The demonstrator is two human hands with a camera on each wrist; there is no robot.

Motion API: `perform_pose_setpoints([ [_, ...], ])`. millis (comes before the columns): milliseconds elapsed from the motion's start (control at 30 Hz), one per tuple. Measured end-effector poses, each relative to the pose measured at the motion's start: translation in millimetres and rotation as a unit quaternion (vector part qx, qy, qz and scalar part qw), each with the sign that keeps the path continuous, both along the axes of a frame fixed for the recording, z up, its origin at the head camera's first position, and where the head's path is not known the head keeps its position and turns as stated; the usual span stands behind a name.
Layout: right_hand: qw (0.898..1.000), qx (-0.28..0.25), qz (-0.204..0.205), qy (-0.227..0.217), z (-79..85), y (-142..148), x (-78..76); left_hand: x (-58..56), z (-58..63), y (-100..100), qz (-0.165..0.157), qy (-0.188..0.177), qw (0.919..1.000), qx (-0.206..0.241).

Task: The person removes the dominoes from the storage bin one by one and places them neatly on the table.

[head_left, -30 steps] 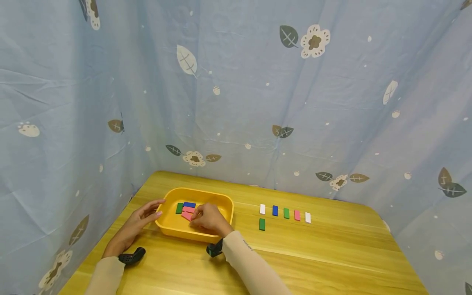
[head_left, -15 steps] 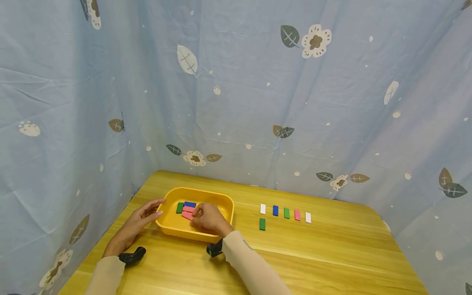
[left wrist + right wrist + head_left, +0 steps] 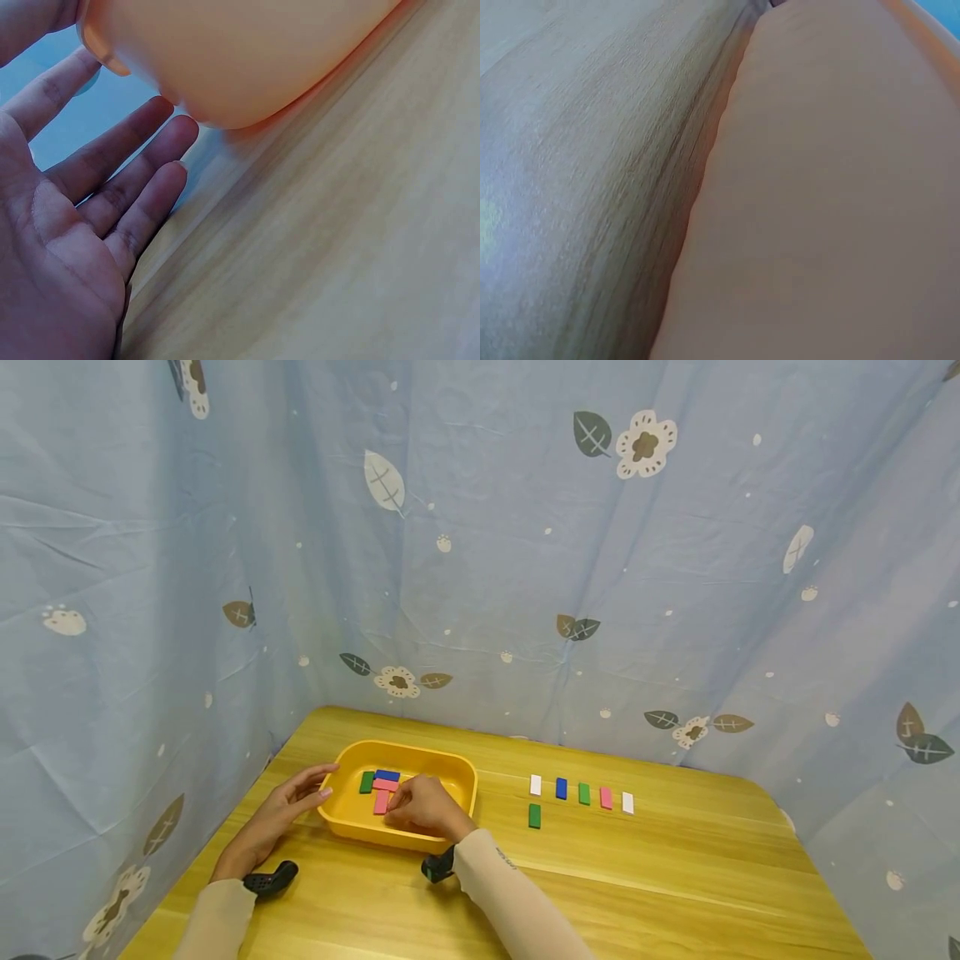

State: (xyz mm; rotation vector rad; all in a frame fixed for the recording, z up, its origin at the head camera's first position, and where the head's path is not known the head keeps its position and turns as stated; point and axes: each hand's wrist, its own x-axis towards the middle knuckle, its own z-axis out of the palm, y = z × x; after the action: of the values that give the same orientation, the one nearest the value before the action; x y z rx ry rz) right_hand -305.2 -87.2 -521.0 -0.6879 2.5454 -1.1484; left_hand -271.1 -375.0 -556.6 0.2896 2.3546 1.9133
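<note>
A yellow plastic basin point(image 3: 450, 758) stands on the left of the table, holding several small flat blocks. Inside it lie a green block point(image 3: 367, 782), a blue block point(image 3: 387, 775), an upper pink block point(image 3: 386, 785) and a lower pink block point(image 3: 382, 802). My right hand point(image 3: 427, 806) reaches into the basin with bent fingers, its fingertips right at the lower pink block's right edge. I cannot tell whether they pinch anything beneath the hand. My left hand point(image 3: 281, 810) touches the basin's left rim with loosely straight fingers, spread along the outer wall in the left wrist view.
Right of the basin, a row of blocks runs across the wooden table point(image 3: 675, 877): white point(image 3: 536, 785), blue point(image 3: 561, 788), green point(image 3: 583, 793), pink point(image 3: 606, 798) and white again. Below the row's left end lies another green block point(image 3: 535, 816). A patterned curtain point(image 3: 480, 568) hangs behind.
The lower pink block has turned from slanted to nearly upright under my right fingertips. My left hand and the blocks on the table keep their places.
</note>
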Motion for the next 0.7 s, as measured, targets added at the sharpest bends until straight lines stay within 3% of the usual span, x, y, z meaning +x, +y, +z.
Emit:
perform_pose_setpoints([
  [267, 0.998, -0.019, -0.042, -0.033, 0.5, -6, -0.8, -0.8, 0.1, 0, -0.002, 0.004, 1.0000, -0.002],
  [700, 0.999, 0.009, -0.042, -0.022, 1.3, -12, 1.5, -1.4, -2.0, -2, -0.002, 0.003, 1.0000, -0.006],
])
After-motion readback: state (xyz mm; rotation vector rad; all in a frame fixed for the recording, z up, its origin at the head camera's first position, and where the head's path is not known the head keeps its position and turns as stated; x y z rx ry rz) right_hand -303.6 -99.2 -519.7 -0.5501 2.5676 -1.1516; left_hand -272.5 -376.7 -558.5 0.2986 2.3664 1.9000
